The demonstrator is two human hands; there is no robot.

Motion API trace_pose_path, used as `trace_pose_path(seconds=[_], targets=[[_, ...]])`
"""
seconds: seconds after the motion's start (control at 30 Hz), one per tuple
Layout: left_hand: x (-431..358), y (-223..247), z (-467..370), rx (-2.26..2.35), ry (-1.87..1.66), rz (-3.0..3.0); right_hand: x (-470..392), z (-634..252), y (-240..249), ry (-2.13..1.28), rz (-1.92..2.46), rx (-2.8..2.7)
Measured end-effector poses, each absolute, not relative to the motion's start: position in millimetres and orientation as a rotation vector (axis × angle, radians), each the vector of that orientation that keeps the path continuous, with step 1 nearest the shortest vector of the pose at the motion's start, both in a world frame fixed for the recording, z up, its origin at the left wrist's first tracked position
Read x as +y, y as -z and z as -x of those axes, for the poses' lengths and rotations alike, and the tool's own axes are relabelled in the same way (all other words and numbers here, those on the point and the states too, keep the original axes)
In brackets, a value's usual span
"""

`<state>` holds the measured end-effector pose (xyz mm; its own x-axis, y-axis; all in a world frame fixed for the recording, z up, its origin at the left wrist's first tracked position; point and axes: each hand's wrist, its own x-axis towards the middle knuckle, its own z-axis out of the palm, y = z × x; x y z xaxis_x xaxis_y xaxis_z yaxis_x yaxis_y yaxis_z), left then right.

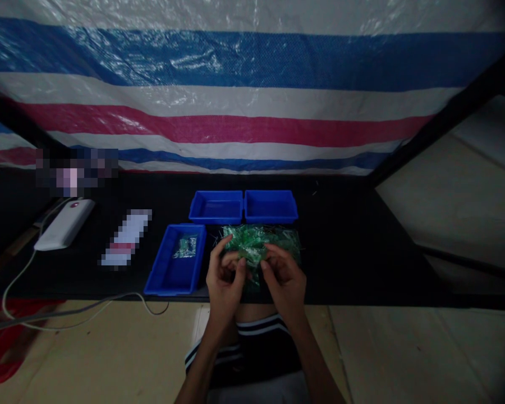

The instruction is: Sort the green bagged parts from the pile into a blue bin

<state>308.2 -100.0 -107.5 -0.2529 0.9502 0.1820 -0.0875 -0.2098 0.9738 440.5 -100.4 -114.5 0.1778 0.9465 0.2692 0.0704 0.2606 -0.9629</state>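
My left hand (227,275) and my right hand (284,278) are close together over the front of the black table. Between them is crinkled green see-through plastic (252,238), which looks like a bag or film. Fingers and thumbs of both hands are bent and closed on its near edge. More of the plastic lies spread on the table beyond my fingers and to the right. Its contents are too dark and shiny to make out. Left of my left hand, a blue tray (154,284) holds a small clear packet (186,247) with pale green bits.
Two more blue trays, one on the left (216,220) and one on the right (271,218), stand side by side behind the plastic. Farther left are a white power strip (65,224) with cables (92,307) and a blurred-out flat object (126,238). A striped sheet (252,62) hangs behind the table (353,241).
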Motion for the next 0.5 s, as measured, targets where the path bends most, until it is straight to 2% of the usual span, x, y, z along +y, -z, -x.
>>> trace_pose_path(seconds=[0.3, 0.5], targets=[[-92.4, 104.7, -296.4, 1.147, -1.694, -1.490, -96.7, -446.6, 105.5, -0.666, 1.010, -1.322], [-93.7, 109.8, -294.9, 1.147, -1.720, -1.419, -105.9, -444.3, 113.8, -0.972, 1.025, -1.289]])
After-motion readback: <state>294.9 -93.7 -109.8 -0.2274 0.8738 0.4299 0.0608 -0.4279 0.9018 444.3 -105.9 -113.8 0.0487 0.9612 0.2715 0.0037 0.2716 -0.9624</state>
